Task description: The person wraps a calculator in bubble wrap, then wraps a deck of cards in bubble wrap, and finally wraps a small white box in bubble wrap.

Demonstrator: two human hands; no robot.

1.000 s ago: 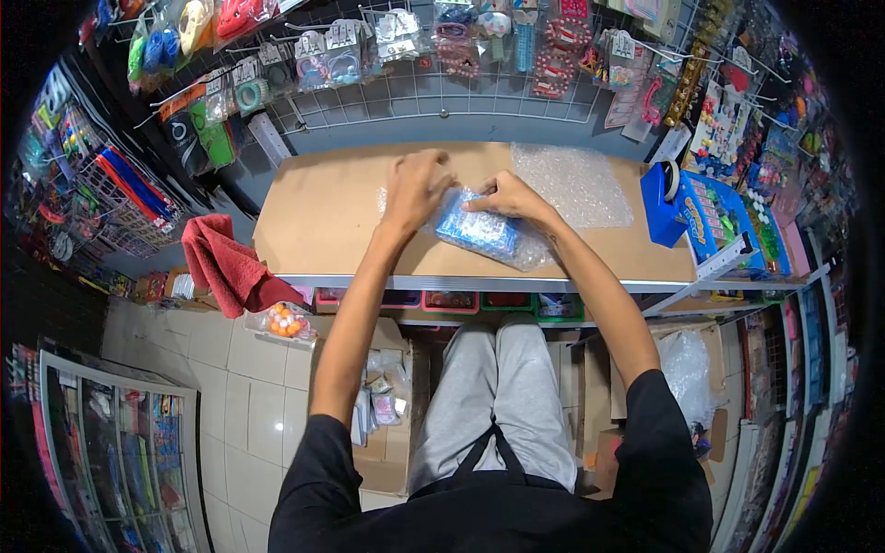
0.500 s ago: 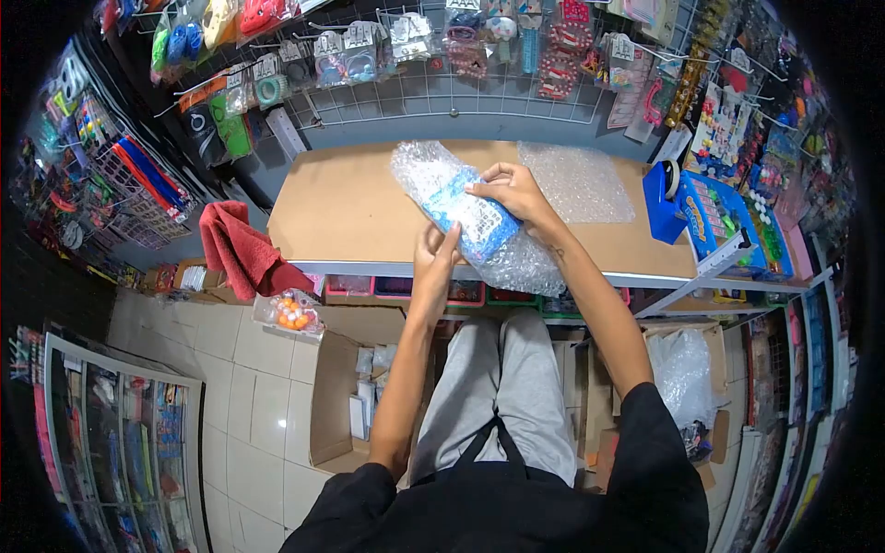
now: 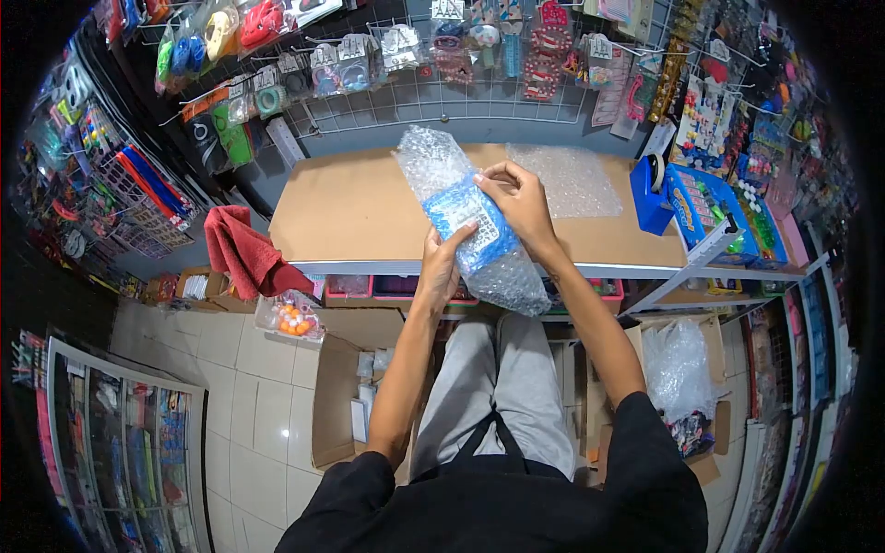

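Observation:
Between my two hands is a blue and white package [image 3: 452, 208] rolled in bubble wrap [image 3: 430, 157], tilted above the table's front edge. Loose wrap sticks out past both ends of it. My left hand [image 3: 444, 258] grips the lower left side, thumb lying across the package's face. On the upper right side, my right hand [image 3: 524, 201] pinches the wrap's edge between thumb and fingers. The print on the package is too small to read.
A flat bubble wrap sheet [image 3: 576, 180] lies on the brown table [image 3: 341, 203]. To its right stands a blue tape dispenser [image 3: 653, 198] beside a blue box of small goods [image 3: 714, 217]. A red cloth [image 3: 241, 251] hangs at the table's left end. Cardboard boxes [image 3: 341, 369] flank my legs.
The wrapped package has turned to a steeper angle, its lower end now nearer to me. Both hands have kept hold, and my left thumb has moved further onto its face.

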